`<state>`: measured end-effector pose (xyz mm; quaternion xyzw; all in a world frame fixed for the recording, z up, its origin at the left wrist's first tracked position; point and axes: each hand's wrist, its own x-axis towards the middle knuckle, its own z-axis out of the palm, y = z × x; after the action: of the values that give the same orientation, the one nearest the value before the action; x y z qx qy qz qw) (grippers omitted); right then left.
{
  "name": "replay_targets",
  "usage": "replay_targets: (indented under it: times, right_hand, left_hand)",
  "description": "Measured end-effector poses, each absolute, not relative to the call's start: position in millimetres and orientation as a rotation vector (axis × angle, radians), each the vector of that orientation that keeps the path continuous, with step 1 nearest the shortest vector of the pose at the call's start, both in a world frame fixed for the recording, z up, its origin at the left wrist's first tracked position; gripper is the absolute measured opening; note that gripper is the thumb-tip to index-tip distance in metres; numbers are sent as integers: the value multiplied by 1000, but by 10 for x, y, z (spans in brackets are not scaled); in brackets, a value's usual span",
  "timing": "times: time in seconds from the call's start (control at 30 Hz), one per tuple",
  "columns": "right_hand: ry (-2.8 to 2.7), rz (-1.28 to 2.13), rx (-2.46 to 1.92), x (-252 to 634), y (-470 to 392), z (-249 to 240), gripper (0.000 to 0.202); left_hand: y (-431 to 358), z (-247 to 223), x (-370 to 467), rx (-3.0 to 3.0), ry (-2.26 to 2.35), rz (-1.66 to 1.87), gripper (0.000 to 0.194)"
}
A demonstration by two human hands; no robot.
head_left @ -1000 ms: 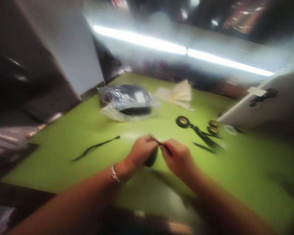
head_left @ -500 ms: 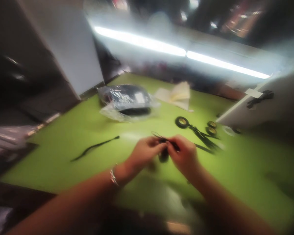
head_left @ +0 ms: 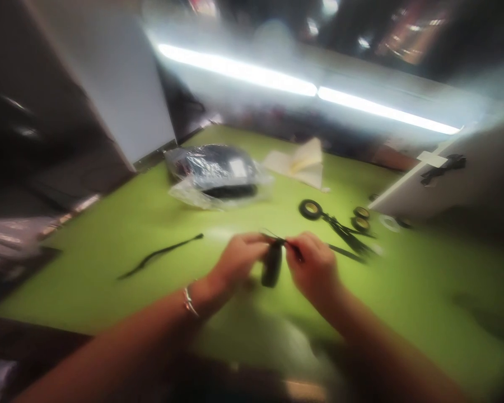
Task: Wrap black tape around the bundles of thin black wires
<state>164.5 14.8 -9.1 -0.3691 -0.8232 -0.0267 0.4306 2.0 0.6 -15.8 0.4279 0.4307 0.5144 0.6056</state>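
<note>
Left hand (head_left: 237,257) pinches the black piece (head_left: 272,270) near its top — piece hangs between both hands, just off the left fingertips, over the green table (head_left: 151,210). Right hand (head_left: 314,262) pinches a dark strip (head_left: 294,250) at the piece's upper end — exact finger contact blurred. Cord (head_left: 162,255) lies apart, to the left; tape roll (head_left: 310,209) beyond the right hand.

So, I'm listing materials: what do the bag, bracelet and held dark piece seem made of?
Bag: clear, glossy plastic film, with creases and glints. Bracelet: probably metal, given silvery shine. Dark piece: matt, showing little shine; perhaps fabric or rubber, too blurred.
</note>
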Motion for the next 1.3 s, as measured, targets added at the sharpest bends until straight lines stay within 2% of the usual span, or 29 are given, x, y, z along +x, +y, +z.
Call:
replay_targets:
  times: [0.07, 0.2, 0.37, 0.5, 0.63, 0.73, 0.83, 0.93, 1.07, 1.23, 1.3]
  right_hand:
    - [-2052, -150, -916, 1613, 138, -147, 9]
    - [-2062, -85, -886, 1565, 126, -202, 9]
    - [-2042, -41, -887, 1597, 159, -174, 9]
    - [-2030, 44, -860, 1618, 160, -141, 11]
    - [-2042, 63, -853, 1617, 132, -125, 11]
    - [-2064, -14, -874, 1613, 117, -150, 10]
    - [-2092, -144, -893, 1614, 128, -202, 9]
    - [-2094, -223, -896, 1634, 173, -238, 9]
    - [-2106, -293, -864, 1676, 240, -230, 11]
    - [-2121, -345, -814, 1689, 245, -202, 14]
    - [-2133, -339, -804, 1682, 227, -210, 14]
  left_hand:
    - [20, -162, 10, 951, 989, 1173, 14]
    - [52, -157, -32, 924, 972, 1169, 8]
    - [13, -114, -17, 853, 820, 1131, 17]
    - [-27, -139, 33, 866, 879, 1230, 26]
    - [-1, -163, 19, 906, 855, 1212, 20]
    - [22, -166, 1, 859, 815, 1081, 24]
    - [14, -187, 7, 877, 807, 1007, 13]
    - [-7, -216, 24, 897, 844, 1024, 13]
    - [-11, -205, 14, 886, 889, 1014, 24]
    - [-19, -147, -18, 856, 904, 1031, 18]
    - [-28, -150, -13, 875, 936, 1052, 26]
